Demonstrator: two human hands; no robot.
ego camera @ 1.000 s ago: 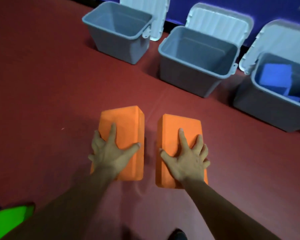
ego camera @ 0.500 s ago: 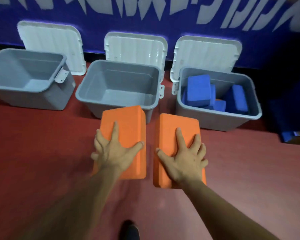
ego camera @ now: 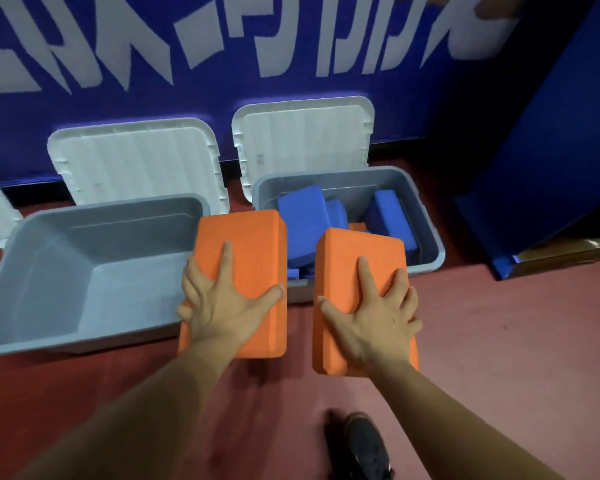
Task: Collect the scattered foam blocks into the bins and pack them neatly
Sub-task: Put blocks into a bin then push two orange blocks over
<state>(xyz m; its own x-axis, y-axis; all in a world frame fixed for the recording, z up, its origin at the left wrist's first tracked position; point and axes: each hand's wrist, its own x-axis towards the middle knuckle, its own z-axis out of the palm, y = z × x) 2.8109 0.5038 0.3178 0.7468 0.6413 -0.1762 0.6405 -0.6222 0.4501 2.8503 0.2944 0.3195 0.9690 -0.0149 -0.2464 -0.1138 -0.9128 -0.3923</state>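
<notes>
I carry two orange foam blocks. My left hand (ego camera: 222, 303) grips the left orange block (ego camera: 243, 244), thumb round its right edge, over the near right corner of the empty grey bin (ego camera: 11, 265). My right hand (ego camera: 371, 317) grips the right orange block (ego camera: 357, 251), held over the front rim of the right grey bin (ego camera: 433, 237). That bin holds several blue foam blocks (ego camera: 302, 220) lying at loose angles, with a bit of orange showing between them.
Two white lids (ego camera: 136, 161) lean open against the blue wall with white lettering behind the bins. A tall blue panel (ego camera: 551, 150) stands at the right. My dark shoe (ego camera: 364, 445) is on the red floor below.
I have stepped closer to the bins, carrying both orange blocks forward. The blocks now overlap the bin rims, and the leftmost bin has slid out of view.
</notes>
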